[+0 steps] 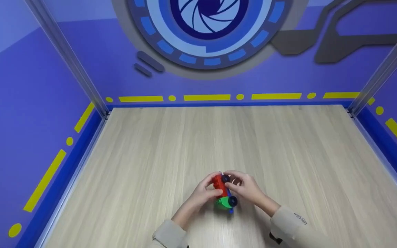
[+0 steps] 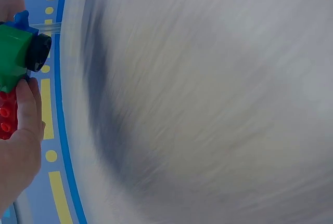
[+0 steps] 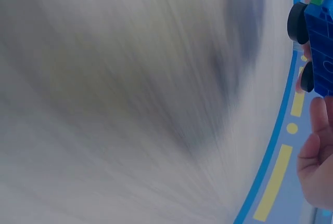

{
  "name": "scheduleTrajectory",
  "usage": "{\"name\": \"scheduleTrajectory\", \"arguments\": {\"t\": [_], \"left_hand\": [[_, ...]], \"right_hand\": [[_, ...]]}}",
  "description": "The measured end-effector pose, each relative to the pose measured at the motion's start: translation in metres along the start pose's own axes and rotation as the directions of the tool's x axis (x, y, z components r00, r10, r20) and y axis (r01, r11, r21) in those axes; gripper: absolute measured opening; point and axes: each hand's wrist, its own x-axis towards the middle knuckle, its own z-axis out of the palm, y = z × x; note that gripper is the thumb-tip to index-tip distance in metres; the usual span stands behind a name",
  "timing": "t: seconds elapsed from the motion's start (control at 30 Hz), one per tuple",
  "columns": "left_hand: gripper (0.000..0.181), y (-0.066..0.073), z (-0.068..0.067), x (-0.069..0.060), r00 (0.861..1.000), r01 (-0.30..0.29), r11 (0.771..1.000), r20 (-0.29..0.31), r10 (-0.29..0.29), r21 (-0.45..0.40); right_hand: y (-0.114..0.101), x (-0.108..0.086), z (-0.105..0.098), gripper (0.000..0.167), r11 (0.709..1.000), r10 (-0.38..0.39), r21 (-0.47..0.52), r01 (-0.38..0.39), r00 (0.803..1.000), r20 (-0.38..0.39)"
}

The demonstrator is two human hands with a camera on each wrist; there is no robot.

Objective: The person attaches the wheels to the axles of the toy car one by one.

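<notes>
A toy block car (image 1: 220, 182) is held between both hands, tipped so that its wheels face right in the head view. It has red studded blocks, a green block (image 1: 224, 203) at the near end, a blue base (image 3: 320, 42) and black wheels (image 1: 232, 200). My left hand (image 1: 201, 195) grips the red part from the left, thumb across it. From the right, my right hand (image 1: 248, 188) pinches the car's far end beside a wheel. The left wrist view catches the green block and red studs at its edge; the right wrist view has the base's underside.
A light wood-grain table (image 1: 157, 148) lies under the hands. Blue-purple panels with yellow marks (image 1: 207, 97) stand at its back and both sides. Metal posts (image 1: 74, 62) rise at the back corners.
</notes>
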Motion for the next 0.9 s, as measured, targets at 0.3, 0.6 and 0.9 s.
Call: {"name": "scheduleTrajectory", "arguments": {"t": [0.3, 0.6, 0.9], "left_hand": [[0.061, 0.006, 0.002, -0.002, 1.000, -0.001, 1.000, 0.016, 0.000, 0.006], [0.068, 0.004, 0.005, 0.002, 0.999, 0.039, 0.999, -0.021, -0.039, -0.004], [0.068, -0.004, 0.002, 0.007, 0.994, 0.027, 0.999, -0.109, -0.024, 0.027]], "right_hand": [[-0.028, -0.004, -0.009, 0.032, 0.998, 0.038, 0.057, -0.042, 0.997, 0.062], [-0.029, -0.007, -0.009, 0.033, 0.998, 0.052, 0.040, -0.055, 0.996, 0.069], [-0.001, -0.008, -0.008, 0.028, 1.000, -0.014, -0.019, 0.014, 1.000, -0.028]]}}
